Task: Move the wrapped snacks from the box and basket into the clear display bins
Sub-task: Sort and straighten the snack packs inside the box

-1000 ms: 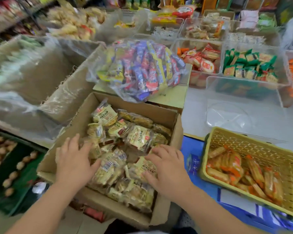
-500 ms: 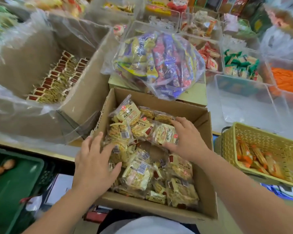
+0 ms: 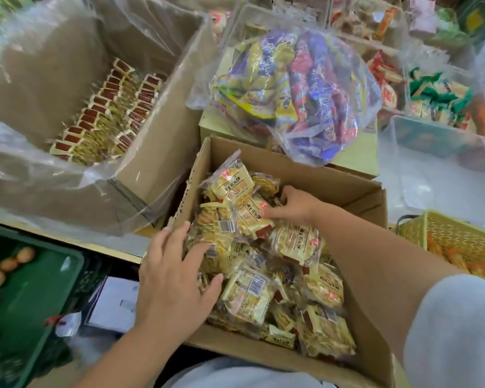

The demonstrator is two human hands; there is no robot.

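A brown cardboard box (image 3: 356,189) in front of me is full of yellow wrapped snack packs (image 3: 252,292). My left hand (image 3: 174,278) lies fingers spread on the packs at the box's left side. My right hand (image 3: 294,204) reaches to the far part of the box, its fingers curled around packs there. A yellow woven basket (image 3: 459,233) with orange wrapped snacks (image 3: 454,259) stands at the right edge. A clear display bin (image 3: 420,135) sits beyond it at the upper right, with nothing visible inside.
A large plastic-lined carton (image 3: 163,130) with rows of red-and-yellow packs stands at upper left. A clear bag of mixed snacks (image 3: 297,91) lies on a box behind the cardboard box. Filled bins (image 3: 437,99) line the back right. A green crate (image 3: 39,289) is at lower left.
The view has come closer over the box. My right hand has moved left and farther into the far packs; my left hand has slid right onto the packs at the box's left side.
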